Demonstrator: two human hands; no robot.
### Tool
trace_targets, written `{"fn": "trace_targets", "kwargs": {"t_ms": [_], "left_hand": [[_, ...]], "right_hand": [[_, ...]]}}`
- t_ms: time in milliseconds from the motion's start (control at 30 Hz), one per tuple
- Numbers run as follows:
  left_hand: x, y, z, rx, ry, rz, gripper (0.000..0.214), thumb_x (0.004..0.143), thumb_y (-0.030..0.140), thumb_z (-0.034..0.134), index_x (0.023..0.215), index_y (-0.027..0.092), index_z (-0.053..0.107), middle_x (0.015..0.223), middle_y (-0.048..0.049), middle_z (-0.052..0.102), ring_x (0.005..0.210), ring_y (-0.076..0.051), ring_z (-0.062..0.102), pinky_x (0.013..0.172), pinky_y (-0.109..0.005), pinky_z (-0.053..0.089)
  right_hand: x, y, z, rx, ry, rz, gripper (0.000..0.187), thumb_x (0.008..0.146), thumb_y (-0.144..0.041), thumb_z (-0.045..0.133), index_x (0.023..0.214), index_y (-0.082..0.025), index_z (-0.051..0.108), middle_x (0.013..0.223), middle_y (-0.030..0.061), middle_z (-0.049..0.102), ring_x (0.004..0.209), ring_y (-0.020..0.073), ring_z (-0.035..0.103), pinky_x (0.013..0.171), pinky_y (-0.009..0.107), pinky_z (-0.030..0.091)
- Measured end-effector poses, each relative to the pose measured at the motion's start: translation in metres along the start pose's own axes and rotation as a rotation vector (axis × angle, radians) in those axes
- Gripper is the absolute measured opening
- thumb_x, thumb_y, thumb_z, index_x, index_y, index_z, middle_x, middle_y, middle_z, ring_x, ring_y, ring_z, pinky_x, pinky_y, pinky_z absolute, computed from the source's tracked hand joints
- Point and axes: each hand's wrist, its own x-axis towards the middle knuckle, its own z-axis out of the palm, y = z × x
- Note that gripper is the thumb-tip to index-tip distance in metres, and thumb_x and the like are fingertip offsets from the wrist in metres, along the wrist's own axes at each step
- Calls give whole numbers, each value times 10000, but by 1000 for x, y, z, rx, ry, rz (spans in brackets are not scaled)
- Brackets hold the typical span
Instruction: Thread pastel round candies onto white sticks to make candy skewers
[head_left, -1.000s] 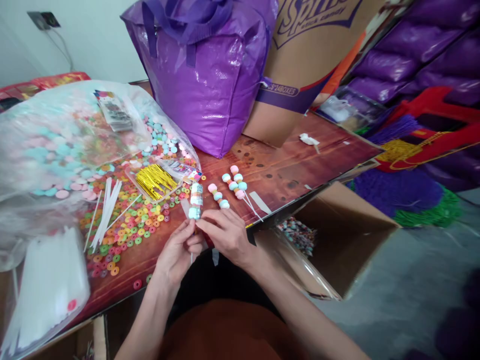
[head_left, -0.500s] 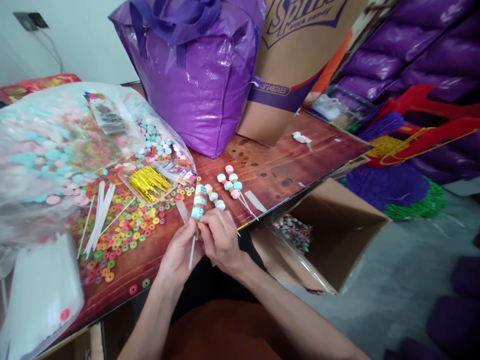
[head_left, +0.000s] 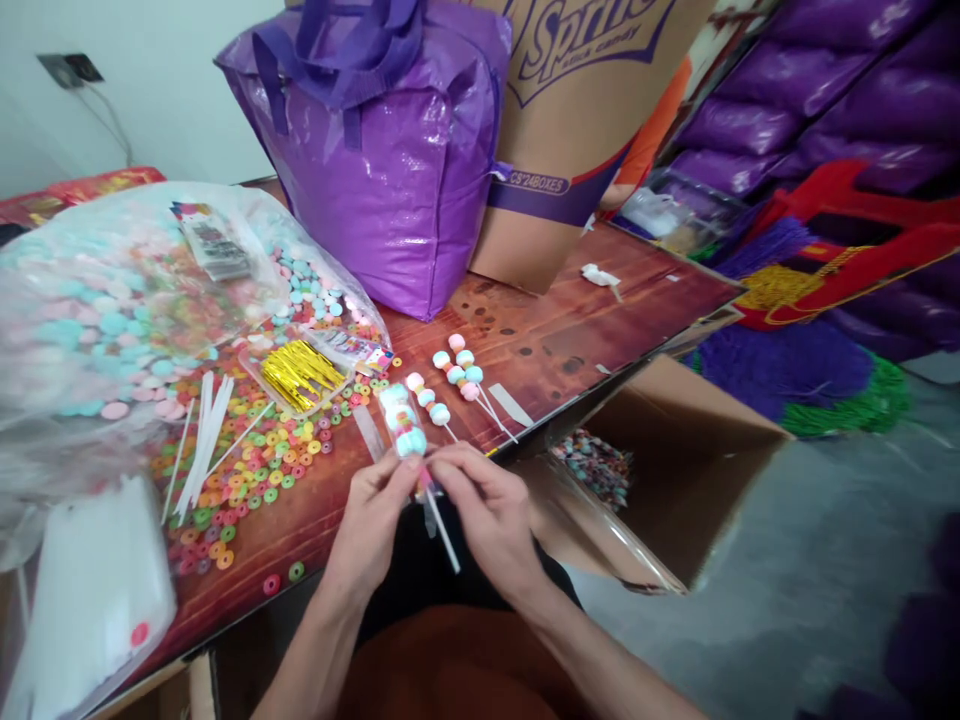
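Note:
Both my hands meet at the table's near edge around a wrapped candy skewer, a white stick with pastel candies inside a clear sleeve. My left hand pinches the sleeve's neck just below the candies. My right hand pinches the same neck from the right, fingers closed, with the stick slanting down between the two hands. Unwrapped candy skewers lie on the table just beyond. Gold twist ties sit in a clear tray to the left.
Loose ring candies and white sticks spread over the wooden table. A big clear bag of candies lies left, a purple bag and cardboard box behind. An open carton stands right of the table.
The skewer has tilted from nearly upright to leaning left, its stick end swinging down to the right. My right hand has shifted right and lower; both hands stay on the sleeve's neck.

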Motion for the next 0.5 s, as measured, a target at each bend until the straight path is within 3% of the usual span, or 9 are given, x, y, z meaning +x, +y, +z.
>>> {"fn": "trace_targets", "kwargs": {"t_ms": [133,233,300,367,433,500], "left_hand": [[4,-11,18,202,-41,95,85,740,227,759,765,173,699,755,-7,633,708,-136,561,697,-243,462],[17,-13,23,400,-107,195,78,728,205,770,774,188,709,819,-18,613,704,-138,541,688,-245,447],[36,-6,21,529,-11,310,98,771,219,744,865,204,722,892,-38,618,715,-145,541,729,-263,455],[63,9,19,730,155,440,115,859,214,644,952,197,711,986,-86,633,877,-200,585,879,-324,456],[96,25,17,1027,257,468,221,908,198,552,1089,162,673,1137,-155,609,1004,-261,598,938,-390,451],[127,38,16,1263,339,400,313,906,103,463,1166,125,635,1213,-206,578,1029,-295,622,910,-414,473]], "right_hand": [[-24,20,-17,155,-5,334,217,864,-394,694,809,-186,726,644,-13,564,591,119,470,566,249,396],[-35,41,-42,318,198,401,240,759,-420,798,755,-193,720,651,-13,561,593,110,467,555,237,399],[-35,55,-67,441,432,419,264,679,-411,859,743,-204,708,693,-22,580,533,77,413,542,236,413],[-29,67,-95,533,629,419,307,634,-411,883,798,-209,719,750,-27,604,489,45,338,533,237,429],[-20,74,-117,554,716,405,357,646,-470,852,833,-191,730,759,-2,621,484,51,337,473,228,386],[-13,75,-126,535,706,387,382,655,-485,831,858,-173,743,748,13,613,493,62,354,443,228,352]]}}
